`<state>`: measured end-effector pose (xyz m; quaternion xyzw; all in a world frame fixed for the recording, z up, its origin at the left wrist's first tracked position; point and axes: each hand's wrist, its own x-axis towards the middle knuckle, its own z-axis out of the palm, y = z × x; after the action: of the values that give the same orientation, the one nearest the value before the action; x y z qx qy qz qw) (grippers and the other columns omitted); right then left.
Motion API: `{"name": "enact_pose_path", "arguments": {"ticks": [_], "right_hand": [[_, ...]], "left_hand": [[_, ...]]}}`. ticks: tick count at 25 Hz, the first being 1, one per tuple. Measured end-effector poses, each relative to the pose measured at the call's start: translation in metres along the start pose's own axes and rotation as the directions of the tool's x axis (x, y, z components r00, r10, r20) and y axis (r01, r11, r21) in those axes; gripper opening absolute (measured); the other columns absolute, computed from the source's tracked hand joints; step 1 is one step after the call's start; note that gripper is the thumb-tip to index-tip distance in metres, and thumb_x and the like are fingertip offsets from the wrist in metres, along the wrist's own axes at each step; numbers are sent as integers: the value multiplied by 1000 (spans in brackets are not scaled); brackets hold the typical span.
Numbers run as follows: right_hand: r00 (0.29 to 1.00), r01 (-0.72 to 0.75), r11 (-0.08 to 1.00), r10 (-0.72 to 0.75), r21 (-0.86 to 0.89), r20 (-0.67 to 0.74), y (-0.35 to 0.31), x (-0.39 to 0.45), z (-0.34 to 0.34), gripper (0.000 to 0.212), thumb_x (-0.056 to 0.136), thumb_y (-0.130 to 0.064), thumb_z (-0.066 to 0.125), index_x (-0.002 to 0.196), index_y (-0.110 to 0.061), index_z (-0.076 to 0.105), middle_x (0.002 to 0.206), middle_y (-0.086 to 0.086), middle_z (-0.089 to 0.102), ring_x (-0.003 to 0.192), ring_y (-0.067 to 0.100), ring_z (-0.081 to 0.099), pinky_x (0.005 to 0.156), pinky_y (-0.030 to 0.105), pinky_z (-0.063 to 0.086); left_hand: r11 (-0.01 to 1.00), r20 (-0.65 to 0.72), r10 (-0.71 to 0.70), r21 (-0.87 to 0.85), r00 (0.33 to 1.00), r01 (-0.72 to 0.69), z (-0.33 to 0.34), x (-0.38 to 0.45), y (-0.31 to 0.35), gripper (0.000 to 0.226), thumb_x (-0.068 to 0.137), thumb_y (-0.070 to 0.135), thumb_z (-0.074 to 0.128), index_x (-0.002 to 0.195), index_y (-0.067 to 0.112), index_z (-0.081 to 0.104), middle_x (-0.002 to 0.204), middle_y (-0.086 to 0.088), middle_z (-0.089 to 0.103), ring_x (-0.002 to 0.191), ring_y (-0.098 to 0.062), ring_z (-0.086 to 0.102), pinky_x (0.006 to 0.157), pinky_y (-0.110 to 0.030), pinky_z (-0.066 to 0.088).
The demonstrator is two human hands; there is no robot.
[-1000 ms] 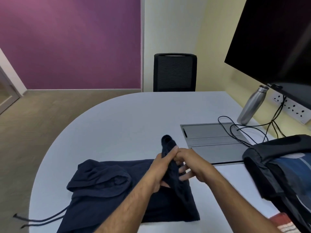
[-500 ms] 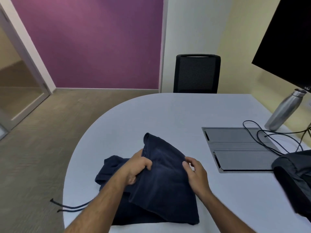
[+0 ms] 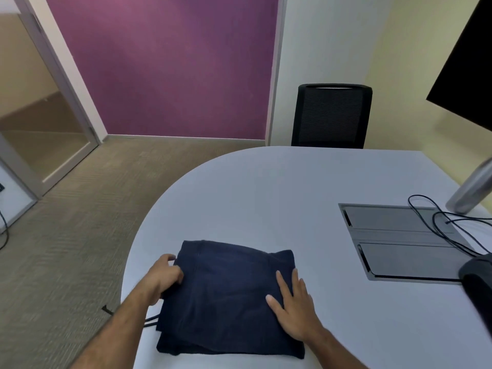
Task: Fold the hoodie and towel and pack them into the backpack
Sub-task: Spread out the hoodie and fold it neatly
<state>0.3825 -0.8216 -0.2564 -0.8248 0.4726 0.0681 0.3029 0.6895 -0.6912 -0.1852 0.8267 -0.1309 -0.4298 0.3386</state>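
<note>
Left hand [image 3: 163,278] grips folded navy hoodie [image 3: 229,296] edge.

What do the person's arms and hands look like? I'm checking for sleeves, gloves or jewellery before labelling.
Both forearms are bare with no sleeves in view. The left hand and right hand wear no gloves, and no rings, watch or bands show at the wrists.

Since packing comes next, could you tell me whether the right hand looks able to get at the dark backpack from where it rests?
Probably yes: the right hand lies flat on the folded navy hoodie, and only bare white table separates it from the dark backpack.
</note>
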Motion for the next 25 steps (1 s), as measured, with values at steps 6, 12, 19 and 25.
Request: {"name": "enact_pose_path", "arguments": {"ticks": [6,12,19,25], "right_hand": [[998,-24,959,38,282,-45,-6,6,-12,102,72,-82,54,154,-44,6,163,2,7,145,25,26,116,40,30],[922,-364,402,284,840,263,-6,15,-29,69,47,-13,97,109,-6,65,103,11,74,91,29,73,84,45,60],[919,-385,321,226,865,325,-25,29,-59,51,60,9,78,109,-1,68,95,15,76,91,36,72,81,49,60],[998,24,853,8,521,-59,-75,23,-156,48,58,-5,75,100,-26,65,97,-2,72,87,20,68,79,40,58]], "left_hand": [[863,-179,164,502,970,-54,22,10,-22,85,78,18,59,153,22,20,137,-9,51,123,-32,48,99,-48,45],[501,-4,575,793,818,-348,68,-5,-26,74,80,69,42,147,38,38,149,0,39,126,-25,43,102,-42,40],[666,-85,228,740,970,-92,75,-9,-1,88,71,75,56,143,28,39,135,-4,42,115,-28,54,89,-38,50],[995,130,-99,15,987,98,74,-23,36,66,85,71,49,126,19,52,104,-13,67,86,-33,68,76,-51,61]]}}
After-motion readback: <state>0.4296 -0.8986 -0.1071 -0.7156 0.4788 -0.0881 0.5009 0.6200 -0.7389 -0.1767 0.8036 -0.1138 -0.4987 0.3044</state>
